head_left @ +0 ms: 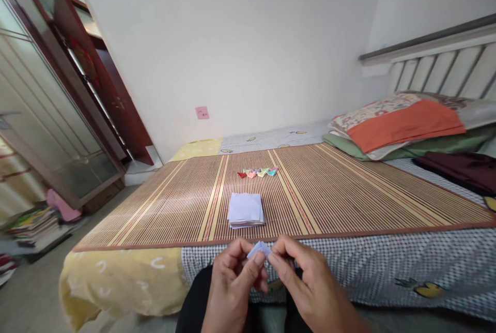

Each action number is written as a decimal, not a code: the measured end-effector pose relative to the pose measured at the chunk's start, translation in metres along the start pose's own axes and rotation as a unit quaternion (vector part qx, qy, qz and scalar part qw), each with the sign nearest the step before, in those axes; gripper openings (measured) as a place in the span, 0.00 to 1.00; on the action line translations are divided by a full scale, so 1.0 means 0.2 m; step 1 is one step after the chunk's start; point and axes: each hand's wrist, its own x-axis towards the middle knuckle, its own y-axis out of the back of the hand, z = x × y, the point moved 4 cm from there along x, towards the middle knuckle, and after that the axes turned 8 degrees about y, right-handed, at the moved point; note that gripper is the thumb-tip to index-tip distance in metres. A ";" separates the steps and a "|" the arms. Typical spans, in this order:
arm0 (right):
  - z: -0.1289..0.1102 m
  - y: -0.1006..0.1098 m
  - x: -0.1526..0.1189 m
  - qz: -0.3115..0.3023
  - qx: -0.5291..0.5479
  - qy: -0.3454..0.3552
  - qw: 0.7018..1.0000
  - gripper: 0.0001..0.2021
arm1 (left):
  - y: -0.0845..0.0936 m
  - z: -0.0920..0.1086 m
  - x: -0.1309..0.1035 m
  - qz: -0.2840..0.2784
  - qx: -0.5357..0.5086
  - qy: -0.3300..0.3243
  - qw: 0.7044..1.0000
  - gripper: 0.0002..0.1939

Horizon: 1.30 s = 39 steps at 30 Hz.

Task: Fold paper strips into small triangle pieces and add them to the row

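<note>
A small folded piece of pale lavender paper (260, 248) is held over my lap, just off the bed's front edge. My left hand (236, 281) pinches its left side, with the thumb across its lower front. At its right corner, my right hand (300, 276) has thumb and forefinger closed on the paper. Beyond my hands, a stack of white square paper sheets (245, 210) lies on the striped bamboo mat (163, 206). Farther back on the mat sits a row of several small folded paper pieces (258, 172) in red, pink, yellow and blue.
Pillows (406, 123) are piled at the bed's right end, beside dark folded cloth (457, 170). A white wall with a pink switch plate (202, 112) stands behind the bed. Books (33, 224) are stacked low at the left, below a glass door (58, 116).
</note>
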 end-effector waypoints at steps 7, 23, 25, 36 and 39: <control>0.00 0.06 -0.01 -0.032 -0.004 -0.019 0.999 0.14 | 0.02 0.04 -0.01 -0.020 -0.047 -0.003 0.999 0.14; -0.08 0.10 -0.01 -0.049 0.001 0.002 0.999 0.11 | -0.01 0.06 -0.02 -0.094 -0.068 0.086 0.989 0.18; -0.08 0.10 -0.01 -0.041 0.004 0.004 0.999 0.11 | -0.01 0.06 -0.02 -0.081 -0.066 0.076 0.992 0.18; -0.09 0.14 0.00 0.037 -0.012 0.009 0.999 0.07 | -0.04 0.06 -0.03 -0.021 -0.001 0.006 1.000 0.16; -0.09 0.14 0.00 0.033 -0.021 0.016 0.999 0.08 | -0.05 0.07 -0.03 -0.021 0.020 0.003 1.000 0.17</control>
